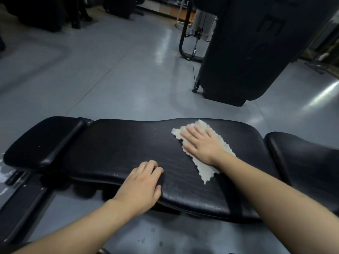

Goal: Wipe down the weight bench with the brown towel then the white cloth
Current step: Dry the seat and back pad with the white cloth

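The white cloth (201,153) is pinned flat under the right hand (200,143), fingers spread, right of centre on the weight bench (119,149). The near edge is gripped by the left hand (142,186), fingers curled over the pad.

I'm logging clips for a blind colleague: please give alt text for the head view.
A person's right hand presses a crumpled white cloth flat on the long black padded weight bench, fingers straight. The left hand rests on the bench's near edge, fingers curled over it. Grey gym floor and dark machines lie behind.
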Demonstrator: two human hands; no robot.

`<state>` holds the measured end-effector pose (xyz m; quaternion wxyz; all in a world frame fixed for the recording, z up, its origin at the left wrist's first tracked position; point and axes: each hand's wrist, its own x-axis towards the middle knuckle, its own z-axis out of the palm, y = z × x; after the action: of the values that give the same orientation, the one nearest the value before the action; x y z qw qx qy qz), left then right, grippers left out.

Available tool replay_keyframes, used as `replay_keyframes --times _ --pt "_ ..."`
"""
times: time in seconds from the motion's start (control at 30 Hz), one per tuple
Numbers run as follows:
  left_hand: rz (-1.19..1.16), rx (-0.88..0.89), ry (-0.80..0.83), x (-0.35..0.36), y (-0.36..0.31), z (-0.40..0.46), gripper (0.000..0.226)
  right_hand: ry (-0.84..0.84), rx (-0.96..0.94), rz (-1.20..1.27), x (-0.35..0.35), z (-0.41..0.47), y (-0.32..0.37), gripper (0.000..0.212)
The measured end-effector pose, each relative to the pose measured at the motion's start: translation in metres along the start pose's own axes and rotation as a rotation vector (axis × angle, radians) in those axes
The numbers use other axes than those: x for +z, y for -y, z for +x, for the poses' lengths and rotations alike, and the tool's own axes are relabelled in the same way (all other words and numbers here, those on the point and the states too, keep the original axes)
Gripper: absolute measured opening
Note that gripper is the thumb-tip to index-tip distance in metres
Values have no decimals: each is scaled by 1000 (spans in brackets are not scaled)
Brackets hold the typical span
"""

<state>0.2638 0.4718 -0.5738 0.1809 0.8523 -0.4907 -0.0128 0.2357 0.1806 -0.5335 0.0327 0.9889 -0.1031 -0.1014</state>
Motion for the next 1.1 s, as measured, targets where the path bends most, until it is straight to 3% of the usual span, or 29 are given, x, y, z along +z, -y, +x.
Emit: replay_keyframes --times 0.17,0.33,0.5,0.67,0.87,1.1 --pt "65 -97 135 -11 -16 17 43 -27 277 100 -3 46 -8 63" --pt "72 -27 106 -9 -5 7 55 -24 379 114 0 56 3 65" --pt "-27 27 85 -4 7 -2 43 0 161 37 7 19 34 69" --pt "-63 37 71 -1 12 -9 50 16 -120 -46 16 -33 72 99" --pt "-49 -91 99 -10 15 -10 65 -22 -375 -37 30 -58 82 73" --pt "-29 -212 136 -18 45 -16 62 7 -472 -43 26 -51 79 70"
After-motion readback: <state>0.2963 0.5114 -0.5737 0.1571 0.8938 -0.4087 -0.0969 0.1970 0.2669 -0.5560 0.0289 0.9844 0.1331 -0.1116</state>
